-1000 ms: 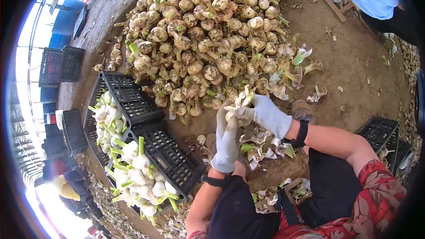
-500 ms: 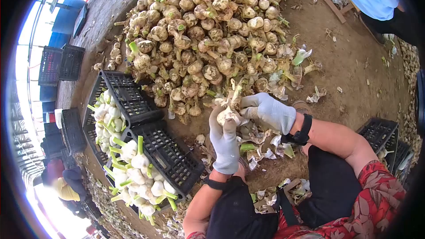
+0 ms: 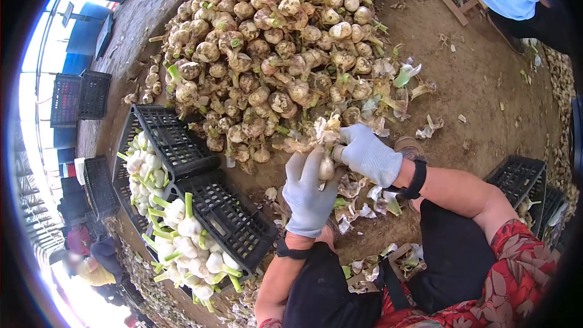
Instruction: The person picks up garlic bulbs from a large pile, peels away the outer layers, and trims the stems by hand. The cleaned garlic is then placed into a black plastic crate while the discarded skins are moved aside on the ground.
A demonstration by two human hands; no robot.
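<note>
Bare earth floor. Left hand [image 3: 308, 197] and right hand [image 3: 367, 155], both gloved, closed around one garlic bulb [image 3: 326, 167], just below the unpeeled garlic heap [image 3: 273, 48]. Loose husks [image 3: 364, 206] beneath; black crates [image 3: 206, 206] of peeled bulbs beside the heap.

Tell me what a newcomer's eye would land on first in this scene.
First, the big heap of unpeeled garlic bulbs on the dirt floor, filling the upper middle of the view. Next, the gloved left hand and right hand just below the heap, gripping one garlic bulb between them, with peeled skins scattered beneath. To the left, black crates hold clean white bulbs with green stems.
</note>
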